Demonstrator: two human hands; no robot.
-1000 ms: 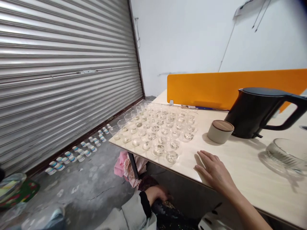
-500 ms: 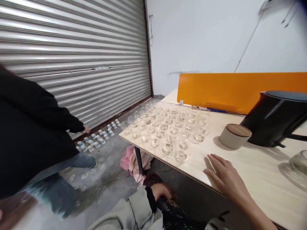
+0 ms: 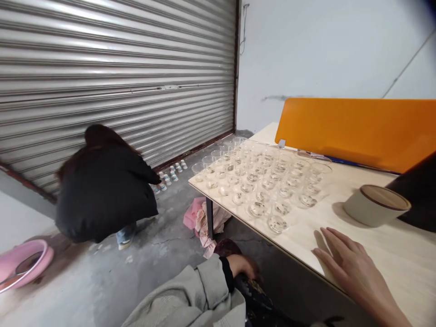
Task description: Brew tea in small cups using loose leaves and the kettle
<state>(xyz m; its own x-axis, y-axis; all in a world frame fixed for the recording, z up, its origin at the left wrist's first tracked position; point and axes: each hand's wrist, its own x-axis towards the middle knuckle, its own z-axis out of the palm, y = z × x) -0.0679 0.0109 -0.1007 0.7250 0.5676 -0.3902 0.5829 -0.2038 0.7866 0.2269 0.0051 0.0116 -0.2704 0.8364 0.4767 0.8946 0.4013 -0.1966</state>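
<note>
My right hand (image 3: 350, 268) lies flat and open on the pale wooden table (image 3: 381, 254), fingers stretched toward a block of several small clear glass cups (image 3: 265, 181). The nearest cup (image 3: 276, 223) stands a short way in front of my fingertips. My left hand (image 3: 242, 265), in a grey sleeve with a black cuff, hangs below the table edge over a dark object; its fingers are blurred and partly hidden. A beige canister with a wooden lid (image 3: 376, 204) stands to the right of the cups.
A person in a black coat (image 3: 105, 190) crouches on the concrete floor by rows of small cups (image 3: 170, 175) along the roller shutter. A pink basin (image 3: 22, 263) sits at far left. Pink cloth (image 3: 200, 218) lies by the table leg. An orange divider (image 3: 354, 129) backs the table; a black kettle (image 3: 420, 195) shows at right.
My view has swung left, pushing the kettle to the frame's edge. The person in black has entered, crossed the floor and crouched by the floor cups. My hands have stayed put.
</note>
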